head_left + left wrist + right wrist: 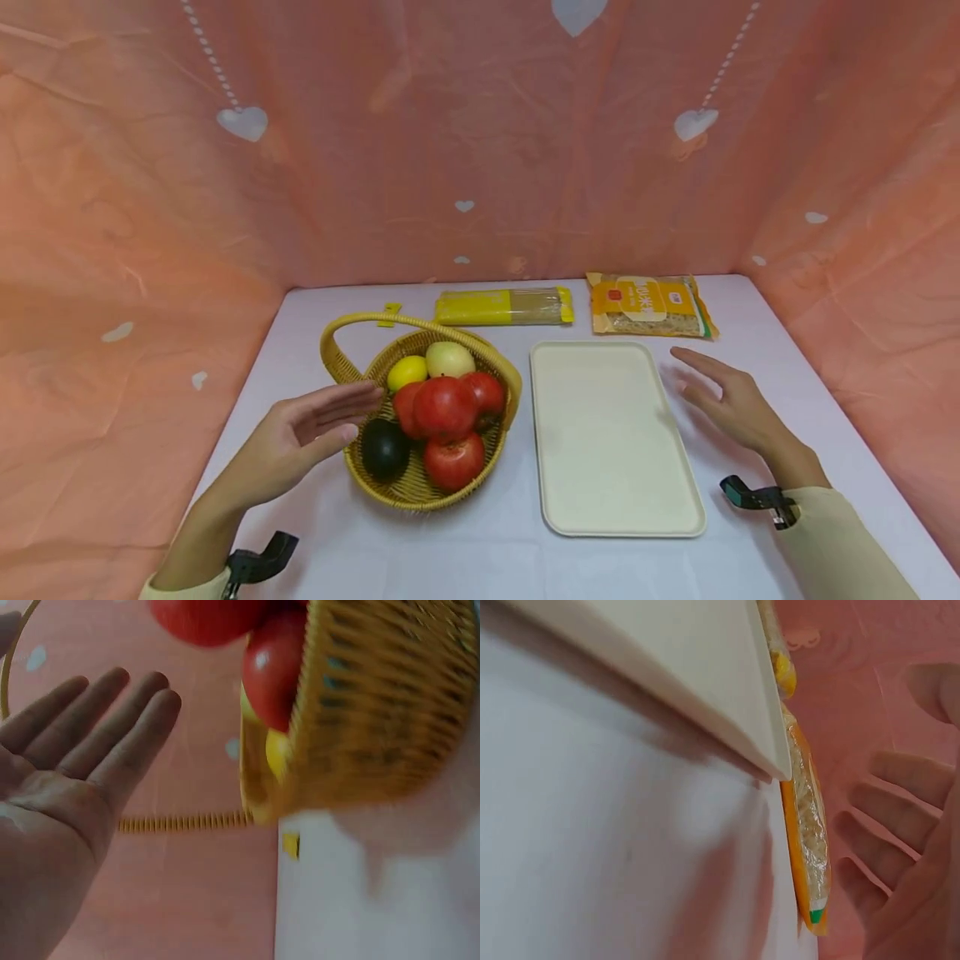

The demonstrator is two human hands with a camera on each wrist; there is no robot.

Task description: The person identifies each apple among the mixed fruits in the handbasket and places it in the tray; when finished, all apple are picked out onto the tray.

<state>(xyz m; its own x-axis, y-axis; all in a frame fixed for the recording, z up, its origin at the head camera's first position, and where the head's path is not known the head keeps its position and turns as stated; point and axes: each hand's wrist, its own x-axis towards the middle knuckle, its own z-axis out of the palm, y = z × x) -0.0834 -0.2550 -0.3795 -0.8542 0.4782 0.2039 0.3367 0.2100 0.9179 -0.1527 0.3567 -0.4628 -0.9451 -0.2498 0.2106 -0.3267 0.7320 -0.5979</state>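
Note:
At the left side of a wicker basket my left hand hovers with fingers extended, holding nothing. Several red fruits that look like apples or pomegranates lie in the basket, with a yellow lemon, a pale green round fruit and a dark, nearly black oval fruit. My right hand is raised beside the right edge of a cream tray, its fingers extended and nothing in them. The left wrist view shows the left palm apart from the basket wall.
Behind the basket lies a yellow pack of noodles. An orange bag of grain lies behind the tray, and a small yellow piece is near the basket handle. Pink cloth with hearts encloses the white table.

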